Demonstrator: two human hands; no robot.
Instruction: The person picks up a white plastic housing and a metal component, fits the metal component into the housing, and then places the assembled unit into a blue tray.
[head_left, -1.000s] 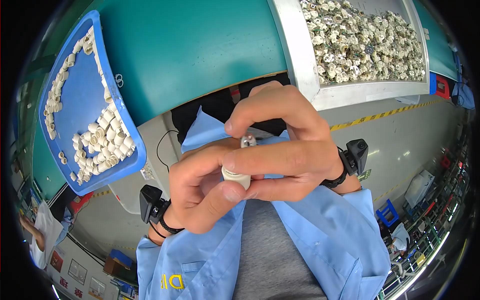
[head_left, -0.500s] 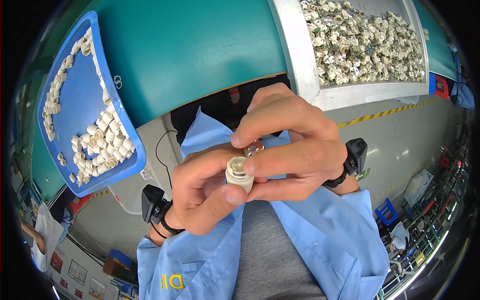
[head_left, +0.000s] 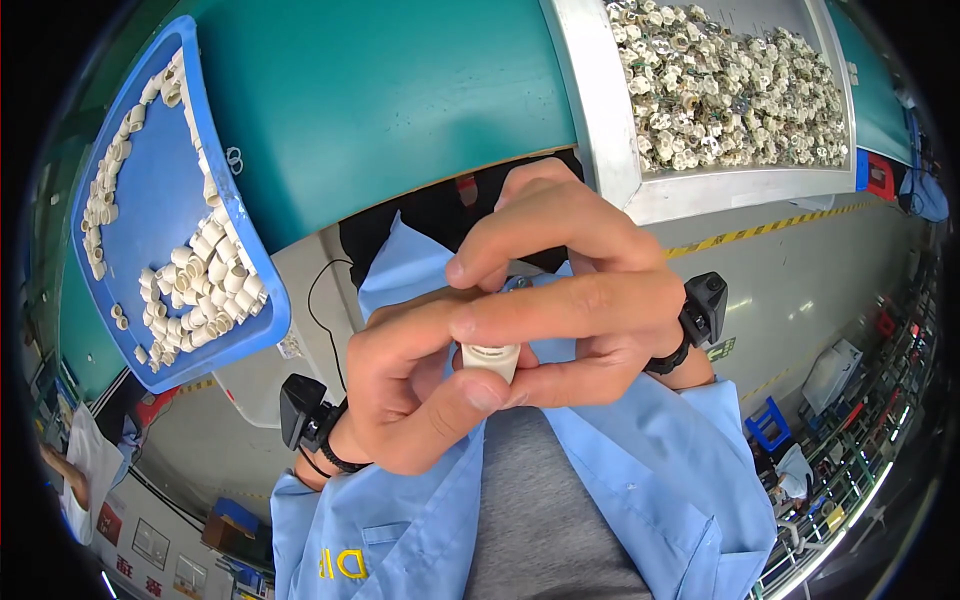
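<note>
My left hand pinches a small white plastic cylinder between thumb and fingers, in front of my chest. My right hand is closed at the same cylinder: one finger lies across its top and the thumb presses near its lower right side. That finger hides the cylinder's open end. Behind the finger a bit of a small shiny part shows, mostly covered; whether my right hand grips it cannot be made out. Another right finger arches above, its tip near my left hand.
A blue tray with many white plastic cylinders stands at the left on the green table. At the upper right, a metal-framed tray holds a heap of small white and metal parts. Two white rings lie beside the blue tray.
A right finger has slid left over the cylinder's top and now covers the opening seen before. The shiny part is more hidden. My left hand keeps its hold.
</note>
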